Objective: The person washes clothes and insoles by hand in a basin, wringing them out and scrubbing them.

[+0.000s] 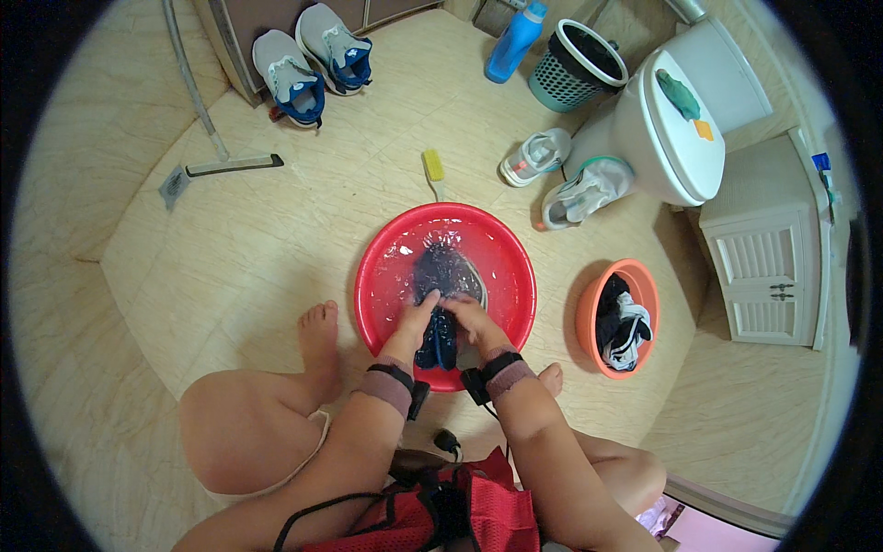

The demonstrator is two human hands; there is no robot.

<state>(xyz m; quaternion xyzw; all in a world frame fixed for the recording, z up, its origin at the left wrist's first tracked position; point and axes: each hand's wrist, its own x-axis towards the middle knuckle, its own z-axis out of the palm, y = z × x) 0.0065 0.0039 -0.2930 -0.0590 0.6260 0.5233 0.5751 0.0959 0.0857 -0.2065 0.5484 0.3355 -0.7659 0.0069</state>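
Observation:
A red plastic basin (374, 276) of water stands on the floor before me. In it lies a wet dark blue shoe (436, 345), partly under water, with a pale sole edge along its right side. My left hand (416, 319) grips the shoe from the left near its middle, thumb up and the other fingers mostly hidden. Opposite it, my right hand (474, 320) is on the shoe's right side, its blurred fingertips close to the left thumb. A scrub brush (433, 167) with yellow bristles rests just beyond the basin's far rim.
To the right is an orange tub (584, 324) holding black and white cloth items. White shoes (588, 194) sit by the toilet (679, 148), near a green wastebasket (562, 86) and blue bottle (514, 45). Grey-blue shoes (290, 76) and a floor squeegee (231, 165) are far left.

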